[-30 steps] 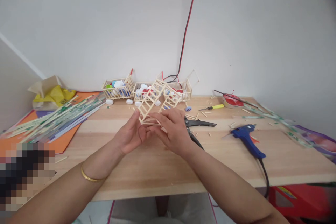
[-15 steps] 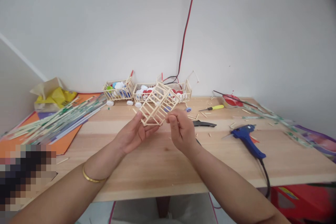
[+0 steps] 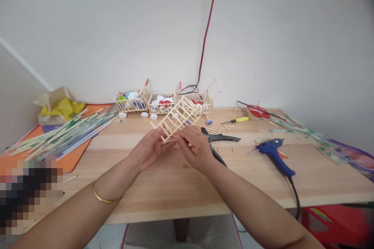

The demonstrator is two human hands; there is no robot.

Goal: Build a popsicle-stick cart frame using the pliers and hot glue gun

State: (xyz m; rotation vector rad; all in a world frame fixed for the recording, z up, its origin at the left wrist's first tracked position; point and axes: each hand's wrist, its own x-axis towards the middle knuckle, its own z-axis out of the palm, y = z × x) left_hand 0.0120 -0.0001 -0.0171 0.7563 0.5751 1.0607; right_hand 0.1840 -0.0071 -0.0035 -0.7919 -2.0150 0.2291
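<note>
A small frame of thin wooden sticks [image 3: 178, 118], built like an open crate, is held tilted above the middle of the wooden table [image 3: 163, 186]. My left hand [image 3: 146, 151] pinches its near lower corner. My right hand [image 3: 196, 148] grips the frame's lower edge from the right, fingers curled. A gold bangle sits on my left wrist.
Three stick baskets with coloured bottle caps [image 3: 163, 101] stand by the wall. Black cutters [image 3: 217, 140] lie just right of my hands. Farther right lie a blue glue gun [image 3: 274, 155], a yellow screwdriver [image 3: 238, 120] and a red tape roll [image 3: 257, 112]. Stick bundles on orange paper [image 3: 62, 134] fill the left.
The stick frame has been turned and now lies flatter and lower. My right hand let go briefly, then came back down to the frame's lower edge.
</note>
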